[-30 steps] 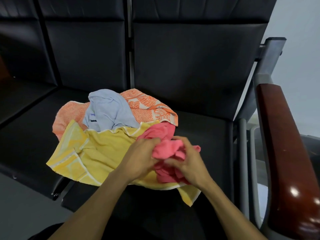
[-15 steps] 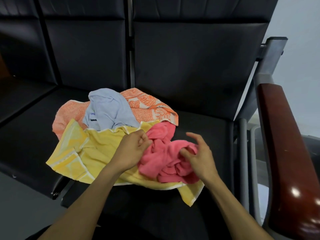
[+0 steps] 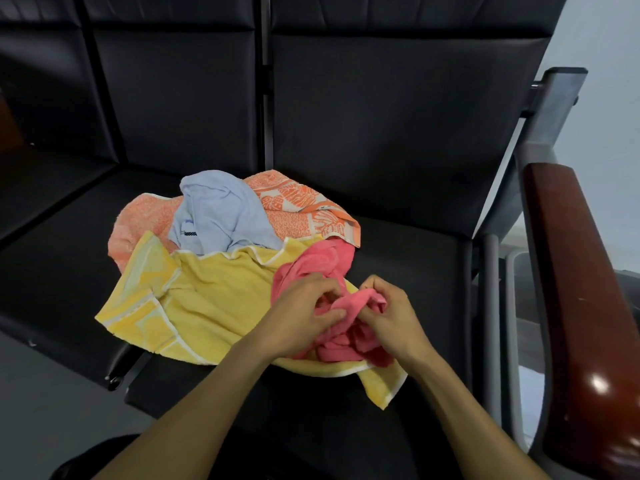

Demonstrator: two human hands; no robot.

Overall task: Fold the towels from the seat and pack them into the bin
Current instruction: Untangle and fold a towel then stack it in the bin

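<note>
2 hands pinch crumpled pink towel (image 3: 313, 268) atop yellow towel (image 3: 221, 292).

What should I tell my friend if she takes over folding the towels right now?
Left hand: grips the pink towel, fingers curled into the cloth.
Right hand: pinches a bunched part of the same towel.
The pink towel lies crumpled on the yellow towel. Behind are the light blue towel and the orange patterned towel, all heaped on the black seat.
Done: nothing folded so far.
Left: fold all four towels and pack them. The bin cannot be made out for sure in this view.
</note>
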